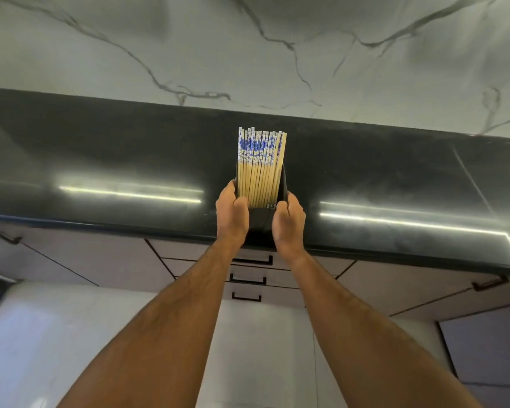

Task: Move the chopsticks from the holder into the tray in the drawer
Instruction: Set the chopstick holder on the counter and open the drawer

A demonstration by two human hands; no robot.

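So we're right at the start here: both hands are on the black rectangular holder (259,222) that sits on the glossy black countertop (100,160), near its front edge, and none of the chopsticks are out yet. Our left hand (231,216) wraps the holder's left side with the thumb curled over the front, and our right hand (289,222) does the same on the right, so both are clamped on the holder itself, not on the sticks. The bundle of bamboo chopsticks with blue-and-white patterned tops (259,166) stands packed in a tidy row inside it, poking up well above our fingers; the left thumb looks like it's just touching the lower shafts, though it's hard to be sure. Below the counter edge there's a stack of pale drawers with black bar handles (251,260), all closed as far as we can tell, and no tray is visible. So our guess for the next move: free up one hand and pull a drawer open, or lift the holder down to it. The sticks are loose in there, so tipping it could fan them out.
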